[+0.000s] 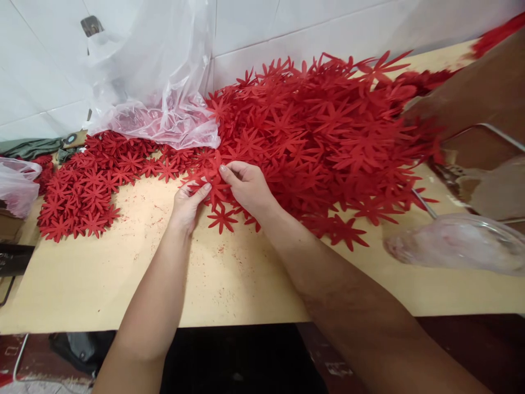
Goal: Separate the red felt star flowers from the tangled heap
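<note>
A red flower-shaped cutout (215, 176) with long narrow petals is held between my two hands, over the table. My left hand (187, 203) pinches its left side, thumb on top. My right hand (246, 185) grips a petal at its upper right between thumb and fingers. Just below lies a single loose red flower cutout (222, 219) on the table. To the right of my hands spreads a large loose heap of red flower cutouts (311, 137). At the left, more of them lie in neater stacks (77, 191).
A clear plastic bag (164, 109) hangs against the tiled wall and rests on the cutouts. Red crumbs dot the pale tabletop (135, 262). On the right are a cardboard box (479, 104) and a plastic-covered round object (459, 243). Another plastic bag (16, 183) is at the left edge.
</note>
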A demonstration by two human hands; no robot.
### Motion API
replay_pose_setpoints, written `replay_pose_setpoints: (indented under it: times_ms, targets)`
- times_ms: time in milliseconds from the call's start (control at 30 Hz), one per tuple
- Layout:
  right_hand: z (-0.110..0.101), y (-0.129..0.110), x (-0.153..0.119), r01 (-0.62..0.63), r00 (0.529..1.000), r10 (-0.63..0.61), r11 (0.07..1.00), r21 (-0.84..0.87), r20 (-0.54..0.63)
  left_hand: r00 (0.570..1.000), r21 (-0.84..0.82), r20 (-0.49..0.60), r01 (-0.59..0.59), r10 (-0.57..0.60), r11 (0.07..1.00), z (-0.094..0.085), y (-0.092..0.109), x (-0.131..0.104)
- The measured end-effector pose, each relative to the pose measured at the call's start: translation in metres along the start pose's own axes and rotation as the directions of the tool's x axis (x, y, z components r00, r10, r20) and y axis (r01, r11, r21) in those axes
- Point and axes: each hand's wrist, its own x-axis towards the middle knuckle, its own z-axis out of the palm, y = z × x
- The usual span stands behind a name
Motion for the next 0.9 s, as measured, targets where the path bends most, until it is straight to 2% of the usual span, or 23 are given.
replay_pose_setpoints:
  times_ms: [100, 200, 267, 467, 567, 667, 800, 900]
  targets:
    - [0.0, -0.003, -0.004, 0.071, 0.996, -0.081, 0.972, -0.223, -0.032, 1.0, 0.037, -0.024, 0.0, 0.001, 0.999, 0.001, -0.004, 0.0]
    - [0.0, -0.008, -0.008, 0.125, 0.985, -0.167, 0.866, -0.484, -0.044, 0.998, 0.067, -0.069, -0.008, 0.012, 0.998, 0.002, -0.005, 0.0]
    - [0.0, -0.01, -0.009, 0.132, 0.98, -0.192, 0.816, -0.563, -0.049, 0.996, 0.085, -0.091, -0.015, 0.022, 0.996, 0.003, -0.005, 0.0]
    - [-0.008, -0.003, -0.001, 0.044, 0.978, -0.142, 0.853, -0.519, -0.151, 0.985, 0.151, -0.156, -0.05, 0.073, 0.987, 0.007, -0.001, -0.002]
    - [-0.016, 0.01, 0.007, 0.082, 0.943, -0.225, 0.87, -0.486, -0.245, 0.972, 0.143, -0.222, -0.045, 0.077, 0.989, 0.005, -0.002, 0.0]
    - [-0.023, 0.021, 0.011, 0.13, 0.911, -0.304, 0.852, -0.507, -0.278, 0.952, 0.126, -0.293, -0.052, 0.087, 0.991, 0.003, -0.003, 0.003]
    - [-0.017, 0.015, 0.006, 0.166, 0.906, -0.356, 0.798, -0.579, -0.231, 0.949, 0.22, -0.285, -0.076, 0.138, 0.973, 0.003, -0.005, 0.004]
    - [-0.004, 0.005, -0.001, 0.238, 0.953, -0.298, 0.846, -0.478, -0.053, 0.956, 0.286, -0.238, -0.099, 0.171, 0.953, 0.002, -0.007, 0.003]
